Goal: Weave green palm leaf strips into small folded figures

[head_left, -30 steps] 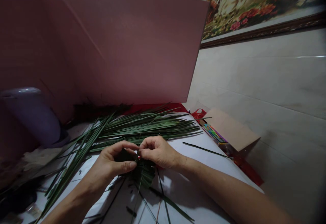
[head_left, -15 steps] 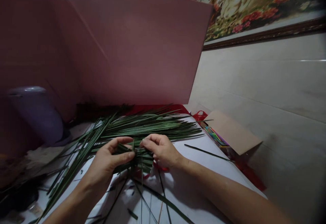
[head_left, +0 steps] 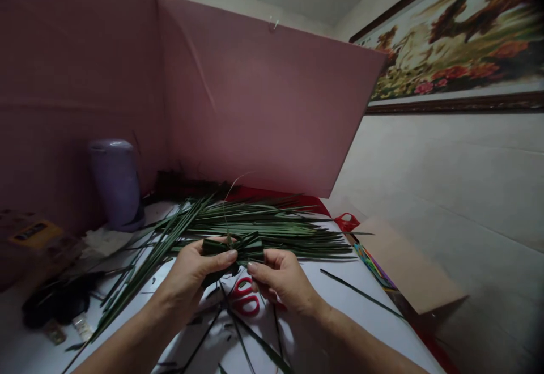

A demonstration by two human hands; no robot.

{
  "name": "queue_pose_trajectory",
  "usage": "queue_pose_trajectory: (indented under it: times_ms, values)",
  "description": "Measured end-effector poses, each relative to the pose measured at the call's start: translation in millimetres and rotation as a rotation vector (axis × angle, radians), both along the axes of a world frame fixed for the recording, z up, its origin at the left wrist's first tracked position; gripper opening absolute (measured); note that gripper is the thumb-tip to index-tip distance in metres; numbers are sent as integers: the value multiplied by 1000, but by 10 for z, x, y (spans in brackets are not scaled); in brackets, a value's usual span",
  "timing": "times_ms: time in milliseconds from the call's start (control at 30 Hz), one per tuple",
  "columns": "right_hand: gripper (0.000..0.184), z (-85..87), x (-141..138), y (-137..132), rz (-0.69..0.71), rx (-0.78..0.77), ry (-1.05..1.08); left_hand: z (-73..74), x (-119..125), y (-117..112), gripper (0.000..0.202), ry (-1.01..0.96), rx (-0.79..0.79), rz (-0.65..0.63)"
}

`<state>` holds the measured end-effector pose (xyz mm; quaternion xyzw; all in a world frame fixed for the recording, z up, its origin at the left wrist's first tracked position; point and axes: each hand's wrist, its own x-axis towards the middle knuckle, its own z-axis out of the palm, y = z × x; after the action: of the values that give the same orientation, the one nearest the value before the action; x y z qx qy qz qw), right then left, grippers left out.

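Head view. Since the preceding frame, the right hand [head_left: 289, 283] has passed from the top of the folded leaf piece [head_left: 249, 247] to its right end; the piece itself has turned, and the scissors [head_left: 243, 296] show more fully. The background sits lower and farther right in the frame.

The left hand [head_left: 189, 272] grasps the folded leaf piece, its thumb laid across the near side. The right hand is partly curled, thumb and forefinger at the piece's right end; whether they grip it cannot be told. The piece is held in front of a pile of long green leaves [head_left: 263, 229] lying on the white surface [head_left: 340, 294]. The red-handled scissors lie below it, between the hands, among loose strips. To the right, a single leaf strip [head_left: 361, 292] lies apart; beyond it are a cardboard sheet [head_left: 412, 266] and a red bag [head_left: 346, 222]. A purple container [head_left: 117, 184] stands at left.
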<state>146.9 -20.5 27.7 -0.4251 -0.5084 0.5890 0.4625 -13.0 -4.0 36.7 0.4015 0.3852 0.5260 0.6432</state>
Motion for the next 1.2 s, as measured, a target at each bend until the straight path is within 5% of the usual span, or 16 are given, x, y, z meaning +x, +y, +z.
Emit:
queue_pose_trajectory:
  times_ms: [667,1200]
  values:
    - [31,-195,57,96,54,-79,104,-23,8,11,20,24,-16,129]
    - [39,-116,17,59,18,2,10,-3,-7,3,20,16,1,87]
